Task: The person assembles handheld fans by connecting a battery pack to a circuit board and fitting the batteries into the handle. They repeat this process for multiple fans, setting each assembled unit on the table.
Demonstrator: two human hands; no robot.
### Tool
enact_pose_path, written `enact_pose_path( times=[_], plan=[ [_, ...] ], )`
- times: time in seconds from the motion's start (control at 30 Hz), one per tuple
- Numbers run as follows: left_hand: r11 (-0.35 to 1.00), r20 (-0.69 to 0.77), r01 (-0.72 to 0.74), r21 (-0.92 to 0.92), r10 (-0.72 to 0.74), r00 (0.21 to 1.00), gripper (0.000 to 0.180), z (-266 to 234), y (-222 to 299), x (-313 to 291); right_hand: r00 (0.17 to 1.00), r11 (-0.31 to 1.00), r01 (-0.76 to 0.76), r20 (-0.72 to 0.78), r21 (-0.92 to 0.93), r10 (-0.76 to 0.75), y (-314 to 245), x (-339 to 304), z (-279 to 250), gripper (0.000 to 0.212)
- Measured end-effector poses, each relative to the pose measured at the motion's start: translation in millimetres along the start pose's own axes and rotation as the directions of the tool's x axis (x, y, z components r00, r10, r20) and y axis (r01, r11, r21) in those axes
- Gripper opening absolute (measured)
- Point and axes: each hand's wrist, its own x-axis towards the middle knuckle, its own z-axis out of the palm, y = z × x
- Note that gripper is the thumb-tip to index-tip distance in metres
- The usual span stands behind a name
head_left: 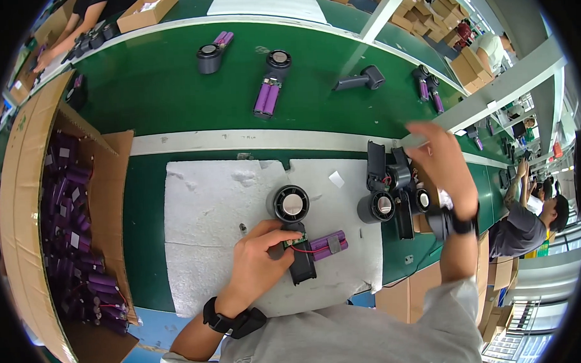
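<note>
Black handheld device (295, 227) lies in front of you in the head view, on the white foam sheet (209, 248) that covers part of the green counter (145, 231), its round head pointing away from you and its open handle toward you. Your left hand (260, 252) is closed on it, thumb and forefinger pinching near the small green circuit board (297, 239). A red wire (302, 250) runs from there to the purple battery pack (331, 245), which rests on the foam just right of the handle. Your right hand (445, 166) is raised and blurred by the dark device parts (376, 207) clustered at the foam's right edge; you cannot tell from this view whether it holds anything. A white paper scrap (336, 178) lies on the foam between the round head and those parts. To your left stands an open cardboard box (28, 190) with purple packs (75, 240) piled inside. Beyond the white rail (238, 140), a device with two purple cells (266, 98) rests on a green surface (152, 77).
</note>
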Motion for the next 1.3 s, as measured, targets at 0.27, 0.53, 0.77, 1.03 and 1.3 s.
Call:
enact_pose_path(
  times=[0.27, 0.53, 0.77, 1.03, 1.3],
  plan=[
    [0.996, 0.034, 0.041, -0.076, -0.038, 0.999, 0.031, -3.2, 3.8, -3.0, 0.925, 0.914, 0.338, 0.257, -0.222, -0.280, 69.2, 176.5, 119.4, 0.044],
    [0.999, 0.008, -0.041, -0.009, 0.041, 0.999, 0.030, -6.0, -4.1, -7.2, 0.805, 0.957, 0.289, 0.547, -0.028, -0.227, -25.7, 135.5, 85.1, 0.018],
    [0.998, 0.064, 0.056, -0.038, -0.054, 0.997, 0.029, -5.0, 0.7, -1.5, 0.785, 0.905, 0.424, 0.515, -0.041, -0.345, -62.3, 77.3, 82.9, 0.019],
    [0.996, 0.069, 0.078, -0.037, -0.075, 0.995, 0.031, -2.0, -0.4, -1.3, 0.777, 0.917, 0.393, 0.558, -0.067, -0.292, -64.9, 60.0, 89.6, 0.021],
    [0.995, 0.032, 0.078, -0.058, -0.076, 0.997, 0.032, -0.1, -2.2, -1.3, 0.805, 0.957, 0.209, 0.520, 0.199, -0.284, -64.9, 38.1, 52.1, 0.022]
  ],
)
